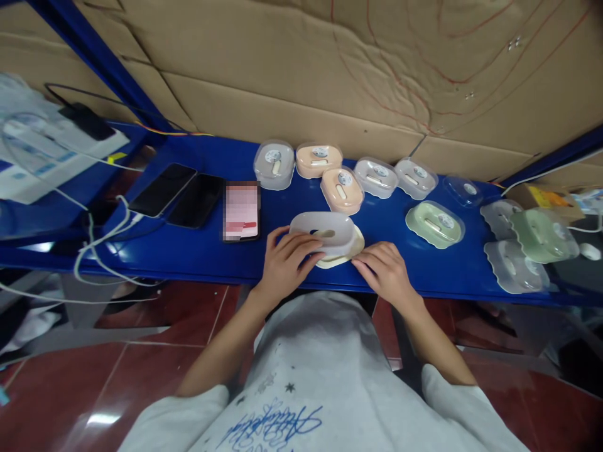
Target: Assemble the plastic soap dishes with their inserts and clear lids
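Near the front edge of the blue table, my left hand (289, 260) grips a pale grey oval soap dish (346, 233) with a slot in its middle. The dish is tilted, and a cream-coloured scalloped tray (334, 260) shows beneath and to the right of it. My right hand (384, 263) pinches the right front edge of the cream tray between thumb and fingers. Behind them stand soap dishes with clear lids and round stickers: two peach ones (342, 190) and several grey ones (274, 166). A green lidded dish (434, 224) sits to the right.
Left of my hands lie a phone with a lit screen (242, 210) and two dark phones (162, 189), near white cables (101, 242). More grey and green dishes (544, 234) are piled at the right end. A cardboard wall (282, 75) closes off the table's back.
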### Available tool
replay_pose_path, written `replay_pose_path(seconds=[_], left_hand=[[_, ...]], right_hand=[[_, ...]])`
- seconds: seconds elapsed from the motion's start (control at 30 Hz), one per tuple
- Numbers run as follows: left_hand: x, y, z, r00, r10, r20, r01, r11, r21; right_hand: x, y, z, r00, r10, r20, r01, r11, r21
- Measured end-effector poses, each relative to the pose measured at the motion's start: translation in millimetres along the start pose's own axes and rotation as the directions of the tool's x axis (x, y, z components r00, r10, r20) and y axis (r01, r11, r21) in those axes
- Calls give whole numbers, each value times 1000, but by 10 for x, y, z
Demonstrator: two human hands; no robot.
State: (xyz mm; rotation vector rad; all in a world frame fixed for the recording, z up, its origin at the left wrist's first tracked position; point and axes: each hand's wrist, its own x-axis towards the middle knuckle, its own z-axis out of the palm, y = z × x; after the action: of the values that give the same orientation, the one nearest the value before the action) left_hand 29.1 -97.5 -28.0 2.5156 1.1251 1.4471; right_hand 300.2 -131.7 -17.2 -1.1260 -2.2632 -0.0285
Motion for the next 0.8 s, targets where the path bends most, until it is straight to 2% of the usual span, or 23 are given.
replay_pose_path(seconds=[0.07,0.1,0.23,0.33,0.47,0.63,0.8], left_hand=[[-7,5,13,998,30,46,-32,999,36],[-11,10,16,996,47,78,-51,998,47],[-16,44,1,960,135,245,-158,984,78],[-11,59,-4,928,150,340,-191,978,90],[-7,43,30,921,95,377,-140,986,93],[-3,29,56,912,89,399,-125,990,66],[12,41,51,905,90,415,-133,988,75]], right_hand=[[2,17,-3,998,15,-64,-18,999,-46],[9,33,-4,999,12,-48,-15,998,-64],[75,155,16,986,-44,158,49,998,-32],[120,271,6,982,-46,186,31,996,85],[168,374,-91,977,-38,211,0,984,178],[243,535,-217,970,-56,238,12,983,182],[218,595,-161,956,-73,286,30,988,152]])
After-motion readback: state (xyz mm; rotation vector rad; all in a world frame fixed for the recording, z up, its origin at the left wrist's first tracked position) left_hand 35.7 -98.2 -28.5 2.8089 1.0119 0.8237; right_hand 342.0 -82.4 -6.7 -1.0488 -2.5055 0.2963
